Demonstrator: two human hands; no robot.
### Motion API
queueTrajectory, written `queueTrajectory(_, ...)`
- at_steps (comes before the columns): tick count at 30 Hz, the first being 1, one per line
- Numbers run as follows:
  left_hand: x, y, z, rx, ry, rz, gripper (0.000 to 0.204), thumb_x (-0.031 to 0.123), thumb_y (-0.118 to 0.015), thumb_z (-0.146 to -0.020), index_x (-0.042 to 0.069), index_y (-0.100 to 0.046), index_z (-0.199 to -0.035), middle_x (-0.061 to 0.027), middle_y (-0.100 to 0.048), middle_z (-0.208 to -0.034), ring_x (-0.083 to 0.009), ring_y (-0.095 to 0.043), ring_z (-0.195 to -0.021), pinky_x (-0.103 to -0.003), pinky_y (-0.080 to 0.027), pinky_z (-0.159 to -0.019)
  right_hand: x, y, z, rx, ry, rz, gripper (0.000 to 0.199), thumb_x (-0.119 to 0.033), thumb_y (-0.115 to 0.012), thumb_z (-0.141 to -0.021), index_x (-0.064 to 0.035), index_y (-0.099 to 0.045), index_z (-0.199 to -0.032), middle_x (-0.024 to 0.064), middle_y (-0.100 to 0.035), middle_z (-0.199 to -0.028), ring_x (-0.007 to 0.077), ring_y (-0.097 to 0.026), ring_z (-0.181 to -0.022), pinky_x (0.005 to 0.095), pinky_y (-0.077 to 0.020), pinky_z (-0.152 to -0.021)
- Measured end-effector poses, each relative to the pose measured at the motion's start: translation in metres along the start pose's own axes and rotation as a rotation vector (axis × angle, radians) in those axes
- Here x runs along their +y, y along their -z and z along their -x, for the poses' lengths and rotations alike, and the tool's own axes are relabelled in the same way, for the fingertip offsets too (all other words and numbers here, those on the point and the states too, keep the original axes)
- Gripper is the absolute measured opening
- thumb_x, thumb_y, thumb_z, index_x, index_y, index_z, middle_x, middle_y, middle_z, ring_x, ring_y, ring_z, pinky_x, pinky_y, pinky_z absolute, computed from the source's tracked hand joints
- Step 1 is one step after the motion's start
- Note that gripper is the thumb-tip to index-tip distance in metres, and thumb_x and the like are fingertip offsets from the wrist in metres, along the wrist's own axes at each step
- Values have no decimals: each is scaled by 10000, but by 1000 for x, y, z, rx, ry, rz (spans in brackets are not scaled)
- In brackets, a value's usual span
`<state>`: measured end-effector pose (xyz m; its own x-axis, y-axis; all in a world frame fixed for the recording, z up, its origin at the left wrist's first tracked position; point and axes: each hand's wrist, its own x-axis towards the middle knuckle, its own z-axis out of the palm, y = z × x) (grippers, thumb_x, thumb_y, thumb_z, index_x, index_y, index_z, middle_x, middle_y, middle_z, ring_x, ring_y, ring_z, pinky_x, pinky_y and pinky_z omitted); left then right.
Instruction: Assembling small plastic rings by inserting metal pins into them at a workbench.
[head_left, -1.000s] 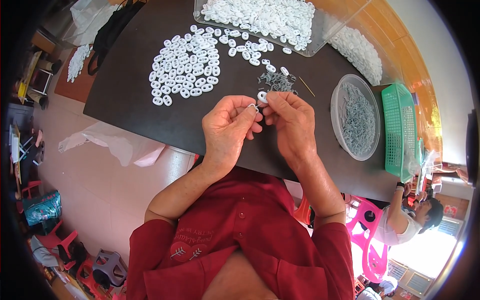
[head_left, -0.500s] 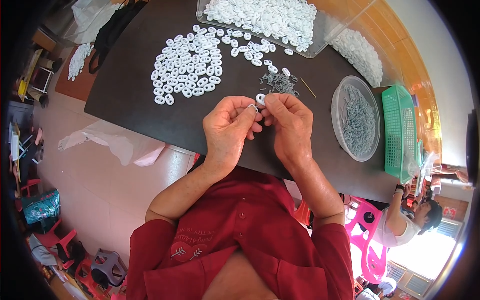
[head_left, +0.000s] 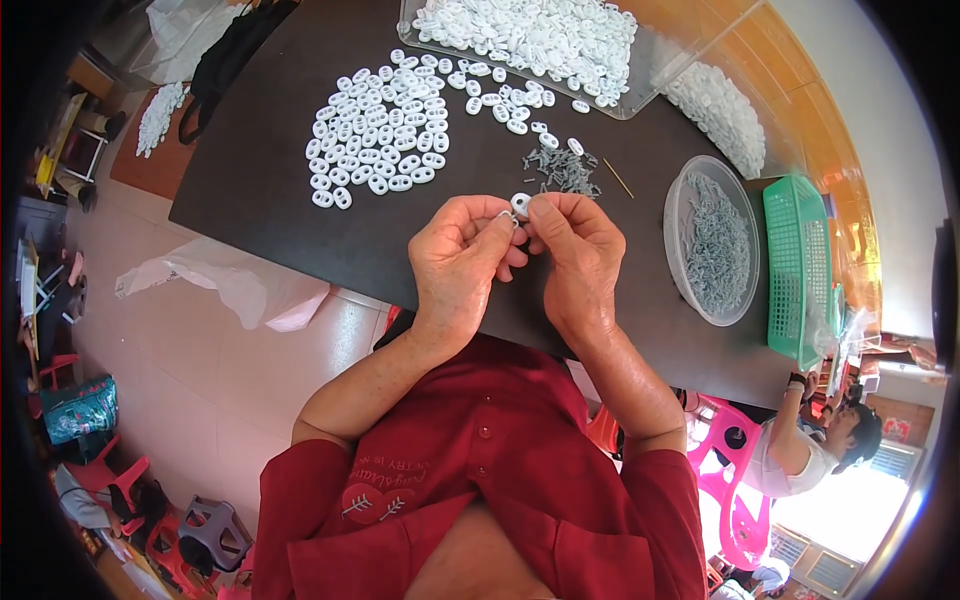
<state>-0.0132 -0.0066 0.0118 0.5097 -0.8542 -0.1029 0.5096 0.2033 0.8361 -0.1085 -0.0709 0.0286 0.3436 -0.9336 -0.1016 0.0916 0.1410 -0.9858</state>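
Note:
Both hands meet at the near edge of the dark table. Between its thumb and fingers, my right hand pinches a white oval two-holed piece. My left hand is closed on a small white looped part, whose tip sits against or just beside the oval piece; fingers hide the rest. Just beyond the hands lies a pile of small grey pins. To the far left, many matching white oval pieces are spread over the tabletop.
A clear tray heaped with white pieces stands at the back. On the right are a round tub of grey pins and a green basket. A thin yellowish stick lies near the pins. Another person is at the lower right.
Both hands hold nearly the same pose, with the oval piece and looped part still together. The view has shifted very slightly.

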Motion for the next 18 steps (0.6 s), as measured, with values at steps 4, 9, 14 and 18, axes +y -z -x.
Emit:
queueTrajectory(4, 0, 0, 0, -8, -8, 10, 119, 20, -540, -882, -54, -567, -970, -110, -631, -792, -127, -599, -606, -228, -466, -506, -3, -1, 4, -34, 6, -35, 134, -97, -625, -846, 27, -608, -894, 53, -618, -796, 90, -554, -688, 214, -428, -617)
queueTrajectory(9, -4, 3, -2, -53, -58, 21, 178, 11, -534, -882, -59, -559, -1044, -94, -623, -793, -125, -594, -633, -228, -466, -538, -7, 0, 3, -101, 15, 2, 123, -73, -630, -839, 39, -606, -883, 56, -620, -804, 90, -557, -709, 222, -446, -644)
queueTrajectory(14, -7, 9, -4, -140, -81, -21, 262, 6, -529, -886, -45, -550, -1142, -79, -613, -787, -114, -581, -645, -220, -464, -558, -12, 10, -7, -202, 56, 98, 89, -27, -617, -836, 47, -606, -885, 53, -617, -802, 95, -564, -724, 226, -462, -670)
queueTrajectory(18, -5, 9, -5, -175, -55, -82, 262, 8, -528, -889, -37, -560, -1145, -78, -615, -790, -111, -580, -647, -213, -463, -560, -13, 14, -11, -275, 153, 208, 70, 2, -596, -841, 43, -618, -893, 47, -621, -814, 93, -567, -728, 225, -469, -676)
